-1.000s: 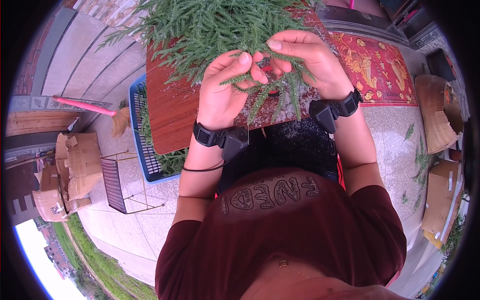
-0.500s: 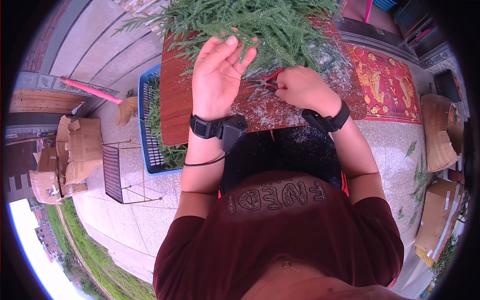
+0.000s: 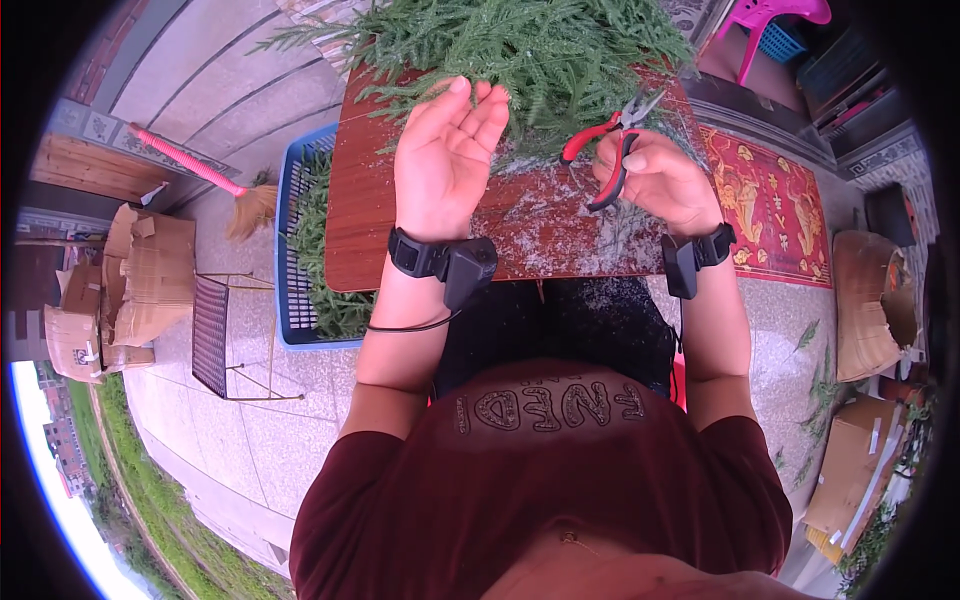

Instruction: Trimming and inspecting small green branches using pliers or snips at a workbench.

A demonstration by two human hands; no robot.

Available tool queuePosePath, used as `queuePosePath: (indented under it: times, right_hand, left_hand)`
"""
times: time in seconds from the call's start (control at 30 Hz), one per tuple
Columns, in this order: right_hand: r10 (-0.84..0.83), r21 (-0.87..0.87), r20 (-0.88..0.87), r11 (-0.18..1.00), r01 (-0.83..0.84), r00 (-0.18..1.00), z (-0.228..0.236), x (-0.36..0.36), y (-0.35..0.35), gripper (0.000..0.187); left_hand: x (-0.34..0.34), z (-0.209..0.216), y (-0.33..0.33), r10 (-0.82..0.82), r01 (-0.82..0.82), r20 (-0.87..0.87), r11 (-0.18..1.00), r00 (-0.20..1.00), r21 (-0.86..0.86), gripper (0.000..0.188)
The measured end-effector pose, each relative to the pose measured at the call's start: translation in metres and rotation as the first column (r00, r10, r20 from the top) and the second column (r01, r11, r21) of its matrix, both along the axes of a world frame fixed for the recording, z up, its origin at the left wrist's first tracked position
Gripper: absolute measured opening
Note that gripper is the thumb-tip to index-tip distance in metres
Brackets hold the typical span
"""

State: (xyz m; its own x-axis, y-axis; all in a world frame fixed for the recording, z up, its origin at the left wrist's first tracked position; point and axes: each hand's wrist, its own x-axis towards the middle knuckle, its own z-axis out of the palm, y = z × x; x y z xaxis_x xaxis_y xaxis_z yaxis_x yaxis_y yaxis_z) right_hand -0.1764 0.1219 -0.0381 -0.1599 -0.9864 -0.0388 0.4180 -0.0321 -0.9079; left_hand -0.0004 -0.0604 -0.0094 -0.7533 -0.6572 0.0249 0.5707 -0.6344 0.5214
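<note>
"What are the right hand's (image 3: 668, 185) fingers doing?"

"They're wrapped round the pliers (image 3: 629, 119), right of centre near the top. The handles stand spread; nothing shows between the tips."

"And the left hand (image 3: 443, 165)?"

"Upper centre, palm up, fingers loosely curled at the greenery's (image 3: 540, 50) lower edge. Whether they pinch a sprig, I can't make out."

"How far along does the work look?"

"Hard to judge. A big loose heap covers the table's (image 3: 365, 225) far part at the top of the frame, and more sprigs (image 3: 340, 310) fill the basket (image 3: 285, 200) at left. Which pile is done, the picture doesn't settle. White flecks (image 3: 560, 225) strewn below the pliers suggest a fair amount of handling."

"So plenty left?"

"I'd guess so, if the heap is the unworked lot. Farther out, stray cuttings (image 3: 822, 395) lie on the floor at right."
</note>
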Motion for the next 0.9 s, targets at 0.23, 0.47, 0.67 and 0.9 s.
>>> queuePosePath:
  times: [0.23, 0.47, 0.67, 0.9]
  right_hand:
    - [-0.257, 0.041, 0.14, 0.966, 0.254, 0.956, -0.007, 0.008, -0.013, 0.02]
    - [-0.589, -0.277, -0.431, 0.807, 0.521, 0.684, 0.031, 0.039, -0.012, 0.012]
    - [-0.3, -0.038, -0.755, 0.908, 0.417, 0.583, 0.034, 0.054, -0.008, 0.014]
    - [-0.266, -0.042, -0.705, 0.941, 0.335, 0.657, 0.035, 0.054, -0.005, 0.037]
  left_hand:
    - [0.001, 0.001, 0.001, 0.027, -0.026, 0.012, 0.998, 1.0, -0.064, 0.011]
    - [0.001, 0.0, 0.006, 0.051, -0.047, 0.032, 0.993, 0.998, -0.105, 0.012]
    - [-0.006, -0.003, 0.017, 0.023, -0.021, 0.021, 0.996, 1.0, -0.089, 0.01]
    - [-0.006, -0.002, 0.023, 0.049, -0.046, 0.019, 0.989, 0.999, -0.138, 0.011]
